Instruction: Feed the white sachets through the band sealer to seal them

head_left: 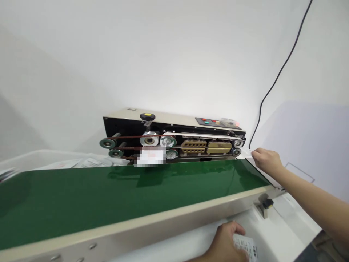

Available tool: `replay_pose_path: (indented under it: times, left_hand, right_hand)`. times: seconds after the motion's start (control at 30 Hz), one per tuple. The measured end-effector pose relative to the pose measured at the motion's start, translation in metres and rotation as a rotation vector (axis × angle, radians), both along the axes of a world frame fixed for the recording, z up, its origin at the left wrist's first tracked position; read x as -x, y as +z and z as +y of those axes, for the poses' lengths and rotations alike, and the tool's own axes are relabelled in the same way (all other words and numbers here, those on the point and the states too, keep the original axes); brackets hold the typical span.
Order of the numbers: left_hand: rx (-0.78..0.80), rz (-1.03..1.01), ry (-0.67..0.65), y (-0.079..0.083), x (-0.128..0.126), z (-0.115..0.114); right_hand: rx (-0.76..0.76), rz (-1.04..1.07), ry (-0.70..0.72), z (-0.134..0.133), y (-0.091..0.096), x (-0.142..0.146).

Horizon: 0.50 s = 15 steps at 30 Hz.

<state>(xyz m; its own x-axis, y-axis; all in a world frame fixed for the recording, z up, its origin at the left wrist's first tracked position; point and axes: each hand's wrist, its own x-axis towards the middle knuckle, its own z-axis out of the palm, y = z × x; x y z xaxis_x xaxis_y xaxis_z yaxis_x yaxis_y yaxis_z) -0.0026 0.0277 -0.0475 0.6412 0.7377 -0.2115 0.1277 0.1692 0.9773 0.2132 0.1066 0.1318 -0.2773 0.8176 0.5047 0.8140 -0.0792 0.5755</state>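
At the right end of a band sealer [174, 122], my right hand [267, 162] is closed in a pinch. It holds the edge of a thin, pale plastic bag [247, 150] beside the end rollers. Low in the view, in front of the conveyor, my left hand [229, 242] curls around a white packet with small dark print [247, 245]. Part of that packet is hidden by the fingers. Further left along the sealer's belts, a white packet [149, 157], blurred out in the picture, hangs upright from the rollers over the conveyor's far edge.
A green conveyor belt [81, 203] runs along the sealer's front. Several pale packets [89, 162] lie behind its left part. A black knob [268, 203] sticks out near its right end. A black cable [278, 74] hangs down the wall.
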Motion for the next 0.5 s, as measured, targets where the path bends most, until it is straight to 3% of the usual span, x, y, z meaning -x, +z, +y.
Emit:
replay_pose_path:
  times: [0.27,0.5]
  left_hand:
    - [0.050,-0.008,-0.016,0.006,0.002,0.002]
    - [0.062,-0.004,-0.040,0.012,0.004,0.004]
  right_hand:
    - [0.149,-0.069,-0.014,0.007,0.005,0.019]
    - [0.143,-0.002,0.029,0.008,-0.003,0.027]
